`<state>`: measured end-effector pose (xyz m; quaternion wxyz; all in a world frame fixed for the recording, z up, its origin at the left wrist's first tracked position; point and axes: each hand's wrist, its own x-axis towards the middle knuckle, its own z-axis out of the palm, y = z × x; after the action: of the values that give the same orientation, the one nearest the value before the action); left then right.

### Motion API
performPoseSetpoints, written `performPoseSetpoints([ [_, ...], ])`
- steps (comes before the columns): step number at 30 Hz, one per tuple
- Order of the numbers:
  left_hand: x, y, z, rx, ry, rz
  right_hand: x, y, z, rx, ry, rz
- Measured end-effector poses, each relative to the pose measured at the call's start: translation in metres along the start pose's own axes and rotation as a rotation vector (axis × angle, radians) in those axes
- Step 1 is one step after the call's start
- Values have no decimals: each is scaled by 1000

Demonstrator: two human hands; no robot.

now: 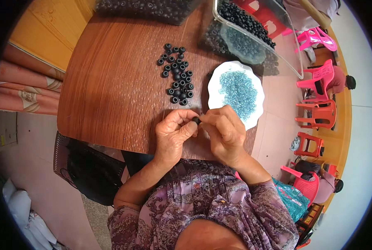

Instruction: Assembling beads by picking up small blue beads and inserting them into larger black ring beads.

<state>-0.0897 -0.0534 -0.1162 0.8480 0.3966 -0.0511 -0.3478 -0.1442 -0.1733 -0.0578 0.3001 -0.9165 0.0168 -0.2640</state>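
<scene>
Close to the table's near edge, my left hand [172,135] pinches a small round black rubber-looking piece [196,120] between thumb and fingers. My right hand [224,132] meets it from the other side, its thumb and fingertips closed together right beside that piece. Whatever lies between the right fingertips is too small to make out. Beyond my hands, a loose cluster of similar black pieces [177,77] with round openings lies on the table. A white scalloped plate [213,93] sits just past my right hand, holding a heap of small translucent bluish pieces [239,93].
The brown wood-grain table [106,83] has a rounded left end. At its far side stand a clear plastic bin [273,54] of black pieces and a second dark-filled bin [148,10]. A black chair [88,166] is at lower left; pink and red chairs [319,114] line the right wall.
</scene>
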Motion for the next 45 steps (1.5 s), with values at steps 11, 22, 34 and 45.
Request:
performPoseSetpoints([
  [11, -3, 2, -1, -17, -18, 24, 0, -1, 1, 219, -51, 128],
  [22, -2, 0, -1, -27, -5, 88, 2, -1, 8, 151, -18, 96],
  [34, 2, -3, -5, -61, -29, 68, 4, 3, 7, 197, -29, 83],
  [45, 0, -4, -12, -106, 30, -64, -6, 2, 22, 2, 76, -65],
])
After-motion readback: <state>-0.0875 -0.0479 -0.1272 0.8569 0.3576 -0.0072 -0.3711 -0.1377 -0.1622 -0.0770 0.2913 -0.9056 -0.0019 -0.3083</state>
